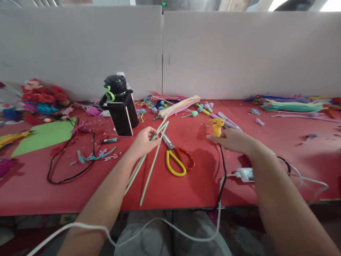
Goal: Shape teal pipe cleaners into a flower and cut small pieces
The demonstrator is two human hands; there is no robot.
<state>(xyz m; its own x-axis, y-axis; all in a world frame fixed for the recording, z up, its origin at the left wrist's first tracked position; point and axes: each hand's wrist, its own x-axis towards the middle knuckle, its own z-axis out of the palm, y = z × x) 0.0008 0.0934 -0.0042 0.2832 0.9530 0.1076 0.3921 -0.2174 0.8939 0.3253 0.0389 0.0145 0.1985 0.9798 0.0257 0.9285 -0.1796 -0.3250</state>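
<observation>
Between the pinched fingers of my left hand [147,142] are several pale green pipe cleaners [152,167], bent near their upper ends, with their lower ends pointing toward the table's front edge. My right hand [230,139] is at a small yellow glue gun [216,125], fingers around its handle, with the black cord running down from it. Scissors [177,155] with one yellow and one red handle lie on the red table between my hands, their blades close to my left fingertips.
A black holder [121,119] with a dark bottle [116,84] stands left of centre. Pipe cleaner bundles [181,106] lie along the back. Green paper [48,137] and a looping black cord are at left. A white plug block [245,174] sits by my right forearm; a white cable crosses my lap.
</observation>
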